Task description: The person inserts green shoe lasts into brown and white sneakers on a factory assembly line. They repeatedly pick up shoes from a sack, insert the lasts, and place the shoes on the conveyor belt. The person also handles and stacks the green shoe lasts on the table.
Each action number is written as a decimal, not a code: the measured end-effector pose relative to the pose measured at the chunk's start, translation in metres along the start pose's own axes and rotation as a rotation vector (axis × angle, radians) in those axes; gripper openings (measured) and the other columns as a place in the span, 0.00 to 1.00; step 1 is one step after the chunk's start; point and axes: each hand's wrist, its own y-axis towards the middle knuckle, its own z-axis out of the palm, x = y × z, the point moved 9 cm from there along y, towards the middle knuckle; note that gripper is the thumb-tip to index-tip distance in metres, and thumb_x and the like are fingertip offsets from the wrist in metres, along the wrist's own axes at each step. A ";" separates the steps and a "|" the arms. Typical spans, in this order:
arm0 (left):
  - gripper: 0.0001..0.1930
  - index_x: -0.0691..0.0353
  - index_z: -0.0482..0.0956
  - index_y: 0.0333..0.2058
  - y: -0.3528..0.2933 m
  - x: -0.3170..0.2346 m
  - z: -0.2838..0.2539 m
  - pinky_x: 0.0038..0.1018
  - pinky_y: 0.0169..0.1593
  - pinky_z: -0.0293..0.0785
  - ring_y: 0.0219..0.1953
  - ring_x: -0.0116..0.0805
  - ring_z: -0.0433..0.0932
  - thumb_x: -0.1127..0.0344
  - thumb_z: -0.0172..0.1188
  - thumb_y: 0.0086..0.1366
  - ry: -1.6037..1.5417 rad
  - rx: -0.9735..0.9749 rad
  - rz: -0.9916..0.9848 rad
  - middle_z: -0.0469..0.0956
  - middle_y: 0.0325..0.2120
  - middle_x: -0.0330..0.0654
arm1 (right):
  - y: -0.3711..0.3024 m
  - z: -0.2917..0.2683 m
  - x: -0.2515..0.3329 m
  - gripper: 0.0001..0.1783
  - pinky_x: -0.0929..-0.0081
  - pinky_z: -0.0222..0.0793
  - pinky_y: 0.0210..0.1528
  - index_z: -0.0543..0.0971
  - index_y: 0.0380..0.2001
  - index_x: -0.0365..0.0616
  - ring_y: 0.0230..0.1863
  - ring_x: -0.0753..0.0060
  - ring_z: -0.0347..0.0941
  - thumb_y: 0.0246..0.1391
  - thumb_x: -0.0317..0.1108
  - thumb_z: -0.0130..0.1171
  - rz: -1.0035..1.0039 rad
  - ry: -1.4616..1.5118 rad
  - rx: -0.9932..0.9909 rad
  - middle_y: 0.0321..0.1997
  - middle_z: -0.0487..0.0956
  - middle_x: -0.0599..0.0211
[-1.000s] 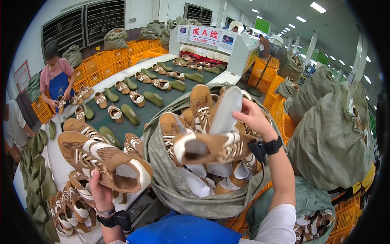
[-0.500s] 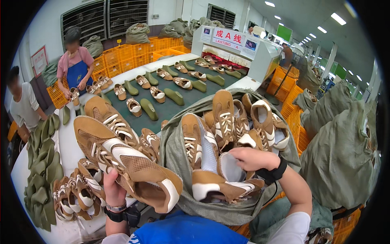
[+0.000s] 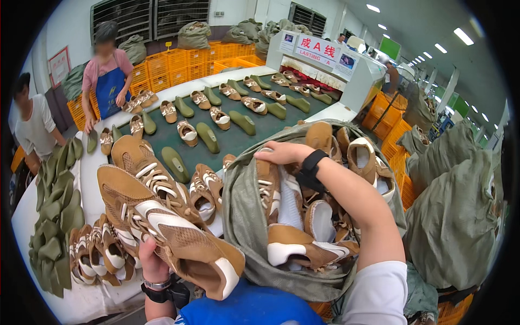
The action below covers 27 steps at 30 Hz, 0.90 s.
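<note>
Since half a second ago, the right hand (image 3: 281, 153) has been shifted from the pale-lined shoe (image 3: 319, 219), now left untouched in the middle of the sack (image 3: 314, 283), to the laced shoe (image 3: 266, 189) at the sack's left side.

At least six shoes are shown in the sack; an exact count is prevented by overlap. Left of the sack, a front shoe (image 3: 189, 233) and a rear shoe (image 3: 127, 154) are seen overlapped, toes pointed away. About eleven green lasts (image 3: 207, 137) are spread on the dark belt (image 3: 227, 149) beyond the sack, with brown shoes set among them. Far left of the sack, more lasts are heaped on the white surface (image 3: 92, 200), too many to be counted. Two other people are seen beyond that heap, one dressed in a blue apron (image 3: 111, 92). At least two big bags (image 3: 460, 227) are stood right of the sack.

The right forearm is stretched forward and leftward over the sack, palm down. The left hand (image 3: 154, 262) is raised left of the sack, under the front shoe.

By the left grip the front shoe is held closed-fingered; whether the rear shoe is held too cannot be told. The right fingers are laid bent over the far end of the laced shoe; how firmly they are closed cannot be told.
</note>
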 end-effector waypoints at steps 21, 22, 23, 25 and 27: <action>0.23 0.64 0.70 0.53 0.007 0.007 0.016 0.34 0.54 0.71 0.47 0.39 0.76 0.54 0.50 0.65 -0.134 0.086 -0.007 0.77 0.46 0.44 | -0.151 -0.183 -0.007 0.28 0.66 0.74 0.47 0.71 0.53 0.43 0.44 0.64 0.76 0.63 0.56 0.43 -0.614 1.637 -0.474 0.44 0.78 0.61; 0.22 0.63 0.70 0.53 0.008 0.010 0.014 0.34 0.53 0.71 0.46 0.39 0.76 0.54 0.50 0.66 -0.210 0.067 -0.038 0.77 0.46 0.44 | -0.158 -0.183 -0.007 0.29 0.66 0.74 0.46 0.69 0.55 0.43 0.44 0.62 0.76 0.63 0.56 0.43 -0.618 1.662 -0.500 0.44 0.78 0.60; 0.22 0.62 0.70 0.52 0.008 0.005 0.013 0.33 0.52 0.72 0.45 0.38 0.76 0.54 0.49 0.67 -0.111 0.055 0.020 0.77 0.45 0.43 | -0.167 -0.183 0.004 0.30 0.67 0.74 0.46 0.68 0.55 0.42 0.44 0.62 0.76 0.63 0.55 0.44 -0.709 1.646 -0.434 0.44 0.78 0.60; 0.20 0.61 0.70 0.51 0.009 0.002 0.006 0.33 0.51 0.73 0.44 0.37 0.77 0.54 0.47 0.68 -0.047 -0.029 0.044 0.77 0.45 0.43 | -0.184 -0.187 0.017 0.30 0.67 0.74 0.46 0.66 0.57 0.41 0.44 0.62 0.76 0.62 0.54 0.44 -0.812 1.654 -0.417 0.44 0.77 0.58; 0.19 0.60 0.70 0.51 0.009 0.005 0.004 0.33 0.50 0.73 0.43 0.36 0.77 0.54 0.46 0.69 -0.117 -0.059 0.012 0.77 0.44 0.42 | -0.203 -0.193 0.033 0.29 0.67 0.74 0.46 0.66 0.56 0.40 0.45 0.63 0.76 0.62 0.52 0.44 -0.864 1.501 -0.443 0.44 0.77 0.58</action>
